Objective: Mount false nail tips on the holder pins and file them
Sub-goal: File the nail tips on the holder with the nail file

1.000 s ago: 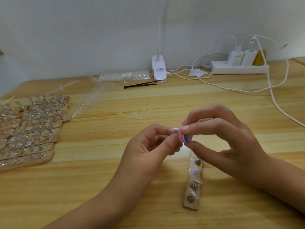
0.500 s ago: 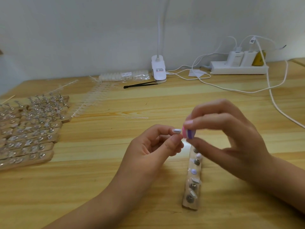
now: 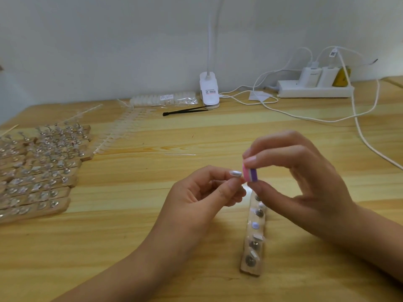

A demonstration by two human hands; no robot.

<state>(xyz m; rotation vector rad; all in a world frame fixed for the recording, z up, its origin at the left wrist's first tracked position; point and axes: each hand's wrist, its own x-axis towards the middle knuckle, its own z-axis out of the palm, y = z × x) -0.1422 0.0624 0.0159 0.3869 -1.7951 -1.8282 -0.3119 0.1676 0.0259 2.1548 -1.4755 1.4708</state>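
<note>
The left fingers (image 3: 231,187) are curled in, with thumb and forefinger pinching what looks like a small pearly nail tip (image 3: 236,173) that pokes out to the right. The right fingers (image 3: 274,158) bend over a little pink-and-purple file block (image 3: 251,174) and grip it, forefinger on top and thumb beneath. The pink face of the block sits at the free end of the nail tip, though whether they touch cannot be told.

The left hand (image 3: 196,199) and right hand (image 3: 305,184) are raised over the desk (image 3: 87,247), near its front middle. Just under them lies a wooden holder strip (image 3: 250,270), running lengthwise toward the person. It has a row of metal pins, a few of them carrying small tips, and its far end is hidden behind the right thumb.

At the far left, more strips (image 3: 43,177) lie packed side by side, loaded with clear tips. Clear sprues (image 3: 117,136) lie just beside them. Along the wall at the back are a bag of tips (image 3: 165,99), black tweezers (image 3: 185,110), a white clip lamp (image 3: 209,92) and a power strip (image 3: 314,91) with two chargers (image 3: 310,76). White cables (image 3: 357,120) trail down the right side.
</note>
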